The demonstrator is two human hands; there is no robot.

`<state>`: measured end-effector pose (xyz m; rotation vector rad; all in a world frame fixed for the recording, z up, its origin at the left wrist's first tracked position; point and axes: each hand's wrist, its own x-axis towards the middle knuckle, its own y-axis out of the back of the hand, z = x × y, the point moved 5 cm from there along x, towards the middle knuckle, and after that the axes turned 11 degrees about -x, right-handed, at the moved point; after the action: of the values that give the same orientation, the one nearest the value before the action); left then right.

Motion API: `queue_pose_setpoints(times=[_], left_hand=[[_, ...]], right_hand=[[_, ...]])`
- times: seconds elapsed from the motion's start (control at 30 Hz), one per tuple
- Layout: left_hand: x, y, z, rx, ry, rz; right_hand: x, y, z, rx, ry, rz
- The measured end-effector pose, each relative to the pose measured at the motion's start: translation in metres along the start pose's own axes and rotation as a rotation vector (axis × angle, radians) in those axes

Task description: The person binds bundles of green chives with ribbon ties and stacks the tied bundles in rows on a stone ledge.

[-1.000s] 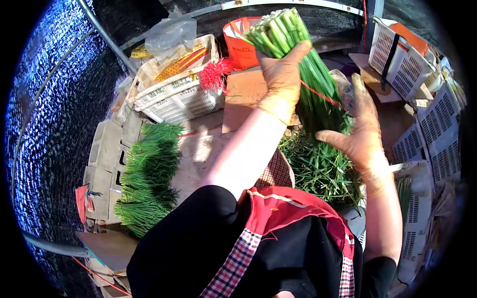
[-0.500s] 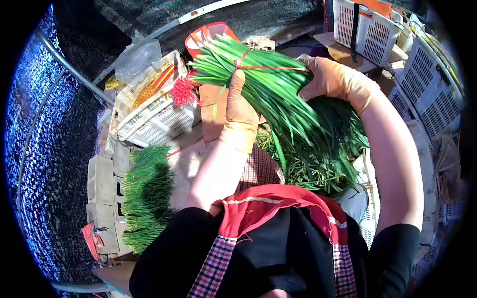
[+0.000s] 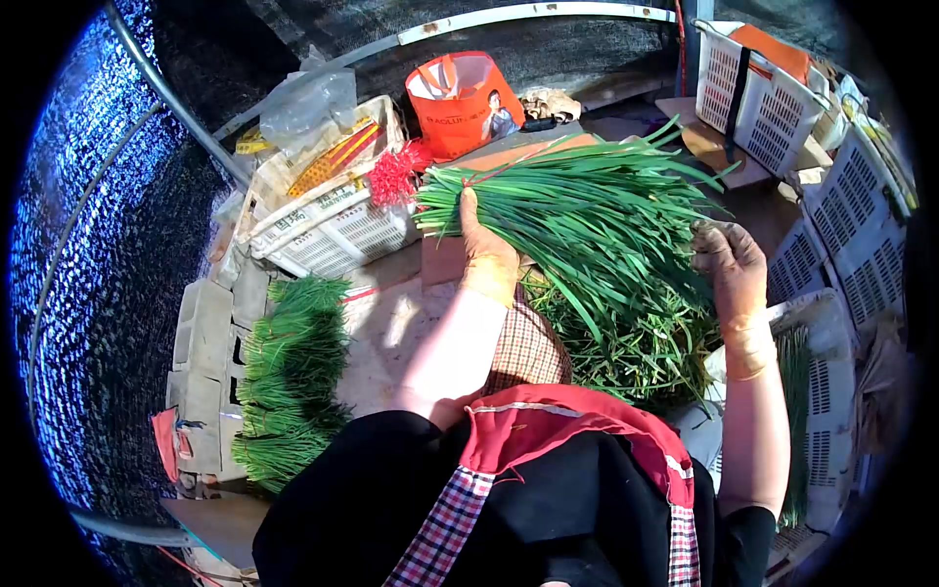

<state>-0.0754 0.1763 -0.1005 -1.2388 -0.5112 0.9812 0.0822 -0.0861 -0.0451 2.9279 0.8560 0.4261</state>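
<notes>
Leaves, long and green, make up a tied bundle (image 3: 587,210) held near the middle of the scene, above a sheet of cardboard (image 3: 442,260). Its long axis runs roughly left to right, dipping a little toward the near right. The pale stem ends (image 3: 435,201) point left, packed close together, while the leaf tips point right and spread into a fan, some toward the far right, others drooping toward the near right. A red tie (image 3: 472,181) crosses it close to the stem ends.

The left hand (image 3: 486,247) grips the bundle from the near side, just behind the stem ends, thumb laid over the top and fingers hidden beneath. The right hand (image 3: 736,264) is at the tip end, its fingers bent inward beside the outermost leaves; whether it pinches any of them I cannot tell.

Below the bundle, on its near side, lies a heap of loose greens (image 3: 641,352), with a checked cloth (image 3: 528,352) to its left. Farther left, more green bundles (image 3: 293,382) lie in a row beside grey blocks (image 3: 205,328). A red tuft (image 3: 397,176) sits just left of the stem ends, in front of a white crate (image 3: 337,230) topped by a clear plastic bag (image 3: 311,110). An orange-red bag (image 3: 448,122) stands at the far side.
</notes>
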Motion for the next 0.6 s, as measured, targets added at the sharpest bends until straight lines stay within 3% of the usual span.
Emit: queue_pose_setpoints(times=[0.07, 0.13, 0.27, 0.4, 0.6], left_hand=[[-0.001, -0.001, 0.003, 0.003, -0.020, 0.006], [0.001, 0.002, 0.005, 0.005, -0.007, -0.004], [0.007, 0.003, 0.006, 0.001, 0.005, -0.120], [0.001, -0.003, 0.004, 0.036, 0.010, -0.154], [-0.004, -0.009, 0.004, 0.038, -0.015, -0.160]], right_hand=[[0.004, -0.002, -0.001, -0.049, 0.048, 0.036], [0.013, -0.007, -0.003, -0.392, -0.020, -0.046], [0.020, -0.022, -0.016, -0.774, 0.283, -0.073], [0.025, -0.029, -0.015, -0.599, 0.165, -0.198], [0.026, -0.033, -0.030, -0.905, 0.244, -0.203]])
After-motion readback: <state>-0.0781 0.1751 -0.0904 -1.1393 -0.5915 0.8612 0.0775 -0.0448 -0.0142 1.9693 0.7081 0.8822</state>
